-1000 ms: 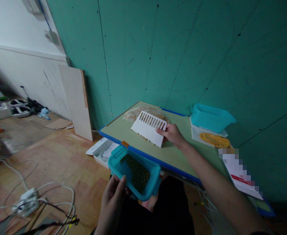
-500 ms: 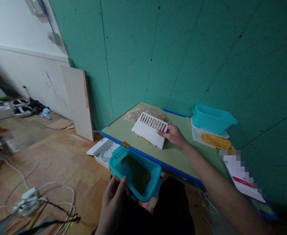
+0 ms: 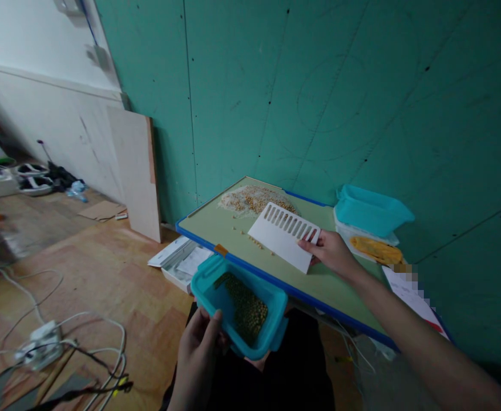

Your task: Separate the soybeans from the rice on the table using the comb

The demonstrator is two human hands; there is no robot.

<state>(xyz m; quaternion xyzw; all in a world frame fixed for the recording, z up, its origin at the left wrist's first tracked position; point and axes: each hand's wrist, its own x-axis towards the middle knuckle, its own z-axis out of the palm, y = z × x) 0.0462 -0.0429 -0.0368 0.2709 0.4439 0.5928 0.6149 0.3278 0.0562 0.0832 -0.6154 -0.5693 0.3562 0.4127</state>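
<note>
My left hand (image 3: 203, 337) grips the near left rim of a blue plastic container (image 3: 203, 285), held below the table's front edge. Inside it lie small dark green beans (image 3: 239, 302) with some yellowish soybeans (image 3: 257, 314) at the right. My right hand (image 3: 327, 248) pinches the right end of a white slotted scraper (image 3: 280, 240), tilted over the table (image 3: 340, 291). Behind the scraper spreads a pile of white grains mixed with soybeans (image 3: 254, 200). A few loose soybeans (image 3: 254, 242) lie left of the scraper, near the front edge.
A second blue container (image 3: 372, 211) stands at the table's back right, with a yellow cloth-like item (image 3: 376, 249) before it. Papers (image 3: 413, 294) lie at the right end. An open white box (image 3: 182, 265) is on the floor; a power strip (image 3: 40, 345) with cables lies further left.
The scraper in my right hand has moved right and toward me, away from the pile, exposing loose soybeans on the table. My left hand still holds the container, which shows more soybeans.
</note>
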